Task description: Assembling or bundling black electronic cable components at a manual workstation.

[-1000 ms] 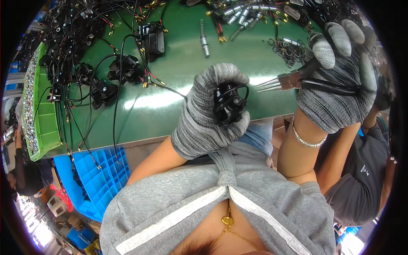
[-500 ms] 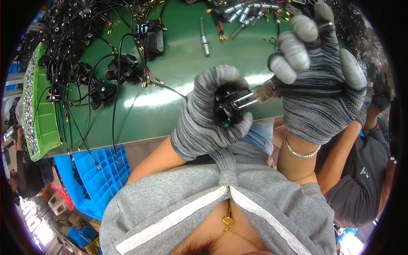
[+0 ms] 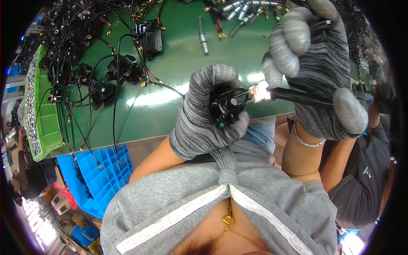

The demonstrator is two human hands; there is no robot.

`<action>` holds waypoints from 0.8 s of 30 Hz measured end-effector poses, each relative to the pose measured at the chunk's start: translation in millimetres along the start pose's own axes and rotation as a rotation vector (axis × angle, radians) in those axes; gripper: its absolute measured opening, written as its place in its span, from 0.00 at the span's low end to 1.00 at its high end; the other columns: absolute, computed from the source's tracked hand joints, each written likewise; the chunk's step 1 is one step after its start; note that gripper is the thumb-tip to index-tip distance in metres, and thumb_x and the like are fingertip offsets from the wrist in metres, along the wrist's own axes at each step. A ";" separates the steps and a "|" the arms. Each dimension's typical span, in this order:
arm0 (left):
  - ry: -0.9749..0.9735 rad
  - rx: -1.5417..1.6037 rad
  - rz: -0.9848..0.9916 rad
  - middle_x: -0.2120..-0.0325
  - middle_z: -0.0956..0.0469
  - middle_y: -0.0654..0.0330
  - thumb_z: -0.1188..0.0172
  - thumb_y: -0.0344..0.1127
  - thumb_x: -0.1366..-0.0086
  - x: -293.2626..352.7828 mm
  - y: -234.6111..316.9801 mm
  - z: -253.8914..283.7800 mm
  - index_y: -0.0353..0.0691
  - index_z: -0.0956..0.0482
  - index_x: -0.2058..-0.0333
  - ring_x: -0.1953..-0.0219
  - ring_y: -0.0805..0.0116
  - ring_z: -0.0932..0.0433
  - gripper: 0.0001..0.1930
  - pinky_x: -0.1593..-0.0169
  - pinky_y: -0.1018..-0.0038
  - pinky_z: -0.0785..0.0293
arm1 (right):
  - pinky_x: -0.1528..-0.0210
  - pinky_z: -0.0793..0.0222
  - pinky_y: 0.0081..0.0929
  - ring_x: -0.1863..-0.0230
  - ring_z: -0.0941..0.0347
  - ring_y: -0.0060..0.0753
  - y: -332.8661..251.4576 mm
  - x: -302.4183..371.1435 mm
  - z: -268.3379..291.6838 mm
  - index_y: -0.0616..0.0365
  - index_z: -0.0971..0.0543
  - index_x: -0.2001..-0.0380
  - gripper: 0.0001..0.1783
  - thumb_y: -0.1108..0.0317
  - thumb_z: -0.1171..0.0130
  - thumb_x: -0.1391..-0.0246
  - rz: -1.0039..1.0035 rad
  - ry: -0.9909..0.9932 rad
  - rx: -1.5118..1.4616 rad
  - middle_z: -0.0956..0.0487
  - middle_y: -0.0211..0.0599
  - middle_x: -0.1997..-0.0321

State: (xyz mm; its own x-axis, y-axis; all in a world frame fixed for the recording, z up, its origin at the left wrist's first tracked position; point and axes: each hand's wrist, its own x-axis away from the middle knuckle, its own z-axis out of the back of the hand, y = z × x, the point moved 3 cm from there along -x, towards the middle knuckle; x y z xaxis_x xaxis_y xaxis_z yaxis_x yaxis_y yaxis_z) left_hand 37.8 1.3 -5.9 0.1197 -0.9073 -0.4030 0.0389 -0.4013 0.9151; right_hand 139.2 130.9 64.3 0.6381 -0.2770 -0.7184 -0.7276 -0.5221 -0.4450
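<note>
My left hand (image 3: 197, 114), in a grey striped knit glove, is wrapped round a black moulded plastic part (image 3: 227, 108) with recesses. In my right hand (image 3: 323, 68), gloved alike, is a tool with a black handle (image 3: 301, 97) and a bright metal head (image 3: 259, 91). Thin metal prongs reach leftward from that head to the black part; whether they are inside it I cannot tell. The thumb lies over the handle's right end, and the fingers are curled above it. A dark piece with a shiny end (image 3: 325, 24) shows among those fingers, its kind unclear.
Similar black parts with cables (image 3: 123, 68) lie on the green tabletop (image 3: 178, 55). A spring-and-metal rod (image 3: 203, 36) lies ahead, several more (image 3: 244, 12) behind it. At left sit a green bin of small metal pieces (image 3: 46, 123) and a blue crate (image 3: 100, 178). A co-worker (image 3: 361, 182) is at right.
My right hand has turned and shifted slightly right, its thumb now lower and across the handle. The tool's metal head catches more light. My left hand has barely moved.
</note>
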 end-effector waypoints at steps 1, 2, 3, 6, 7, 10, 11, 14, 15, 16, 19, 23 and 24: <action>0.031 0.007 0.012 0.54 0.33 0.57 0.31 0.24 0.52 -0.3 -0.5 1.4 0.43 0.45 0.43 0.50 0.67 0.28 0.40 0.48 0.69 0.27 | 0.50 0.28 0.54 0.45 0.28 0.56 3.8 2.0 2.8 0.65 0.42 0.38 0.46 0.38 0.46 0.46 -0.006 0.000 -0.038 0.29 0.63 0.47; 0.031 -0.002 0.011 0.54 0.33 0.57 0.31 0.24 0.52 0.2 2.4 2.9 0.43 0.45 0.43 0.50 0.67 0.28 0.40 0.48 0.69 0.27 | 0.48 0.29 0.55 0.44 0.29 0.56 8.9 5.8 7.0 0.65 0.42 0.37 0.48 0.37 0.45 0.47 -0.007 0.006 -0.121 0.29 0.64 0.47; 0.025 -0.014 0.047 0.54 0.33 0.57 0.31 0.24 0.52 -0.8 3.1 2.6 0.44 0.45 0.43 0.50 0.67 0.28 0.40 0.48 0.69 0.27 | 0.47 0.29 0.56 0.43 0.30 0.56 13.8 11.4 13.0 0.65 0.43 0.37 0.49 0.35 0.45 0.48 -0.012 0.017 -0.267 0.29 0.64 0.47; 0.023 -0.037 0.078 0.54 0.33 0.59 0.32 0.24 0.51 -4.7 7.1 -1.0 0.45 0.45 0.43 0.51 0.68 0.28 0.39 0.47 0.69 0.28 | 0.61 0.30 0.30 0.60 0.35 0.34 3.4 -1.6 -34.3 0.59 0.40 0.37 0.35 0.65 0.44 0.49 -0.009 0.274 0.412 0.37 0.40 0.53; 0.048 -0.059 0.086 0.54 0.32 0.60 0.32 0.24 0.51 -1.0 6.2 2.4 0.46 0.45 0.43 0.51 0.69 0.29 0.39 0.46 0.70 0.29 | 0.62 0.29 0.29 0.61 0.34 0.34 3.9 3.6 -26.7 0.58 0.41 0.36 0.37 0.65 0.43 0.51 0.015 0.300 0.373 0.37 0.40 0.54; -0.021 0.030 0.090 0.56 0.31 0.62 0.31 0.26 0.51 -9.0 3.8 0.5 0.48 0.44 0.42 0.53 0.71 0.28 0.40 0.45 0.70 0.31 | 0.59 0.37 0.30 0.59 0.38 0.30 -37.0 32.3 -15.9 0.60 0.37 0.39 0.36 0.63 0.43 0.52 0.224 0.519 0.163 0.36 0.37 0.55; -0.032 0.063 0.123 0.57 0.30 0.62 0.30 0.26 0.51 -10.4 2.5 0.3 0.47 0.44 0.42 0.54 0.71 0.28 0.40 0.45 0.71 0.31 | 0.59 0.38 0.28 0.60 0.41 0.29 -55.7 45.4 -8.8 0.59 0.36 0.40 0.34 0.62 0.45 0.51 0.310 0.545 0.079 0.38 0.34 0.56; 0.152 0.320 0.259 0.59 0.26 0.61 0.33 0.25 0.49 -24.1 21.2 14.4 0.52 0.42 0.41 0.62 0.69 0.23 0.38 0.58 0.72 0.24 | 0.59 0.38 0.28 0.61 0.42 0.31 -64.3 73.2 -0.3 0.58 0.34 0.40 0.31 0.60 0.47 0.47 0.311 0.654 0.074 0.38 0.35 0.55; 0.198 0.352 0.401 0.58 0.26 0.60 0.35 0.29 0.45 -34.6 51.1 17.5 0.56 0.41 0.42 0.69 0.65 0.21 0.35 0.67 0.72 0.22 | 0.59 0.37 0.29 0.61 0.40 0.31 -63.6 84.2 3.9 0.58 0.34 0.39 0.31 0.60 0.47 0.46 0.310 0.653 0.073 0.37 0.36 0.55; 0.174 0.385 0.372 0.57 0.25 0.58 0.35 0.35 0.43 -49.6 56.3 28.1 0.58 0.40 0.41 0.72 0.64 0.21 0.32 0.72 0.72 0.23 | 0.58 0.37 0.29 0.60 0.39 0.32 -60.7 92.4 8.3 0.57 0.34 0.39 0.30 0.60 0.47 0.45 0.309 0.655 0.072 0.36 0.37 0.55; 0.168 0.317 0.303 0.63 0.23 0.53 0.38 0.42 0.39 -119.3 106.2 63.4 0.40 0.31 0.52 0.72 0.61 0.21 0.21 0.70 0.67 0.21 | 0.61 0.31 0.31 0.61 0.37 0.34 -50.0 102.2 10.5 0.55 0.35 0.39 0.30 0.62 0.46 0.45 0.321 0.682 0.046 0.35 0.39 0.56; 0.140 0.615 0.010 0.63 0.19 0.54 0.40 0.47 0.37 -255.3 152.6 138.2 0.38 0.21 0.61 0.62 0.54 0.20 0.17 0.48 0.48 0.24 | 0.60 0.26 0.35 0.61 0.35 0.36 -49.0 96.8 9.3 0.53 0.36 0.39 0.29 0.63 0.46 0.45 0.238 0.635 -0.041 0.34 0.40 0.56; 0.060 0.527 0.038 0.60 0.19 0.52 0.42 0.50 0.36 -280.0 155.2 162.8 0.39 0.22 0.56 0.56 0.52 0.21 0.20 0.47 0.48 0.25 | 0.60 0.26 0.35 0.61 0.35 0.36 -46.3 97.8 13.2 0.53 0.36 0.39 0.29 0.63 0.46 0.45 0.236 0.624 -0.061 0.34 0.40 0.56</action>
State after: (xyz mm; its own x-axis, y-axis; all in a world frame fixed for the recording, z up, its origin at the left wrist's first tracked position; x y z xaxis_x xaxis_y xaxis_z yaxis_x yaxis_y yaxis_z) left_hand -151.2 172.7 246.8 0.1685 -0.9200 -0.3539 -0.4683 -0.3907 0.7925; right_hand 231.9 138.7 7.6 0.5028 -0.7946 -0.3404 -0.8618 -0.4300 -0.2692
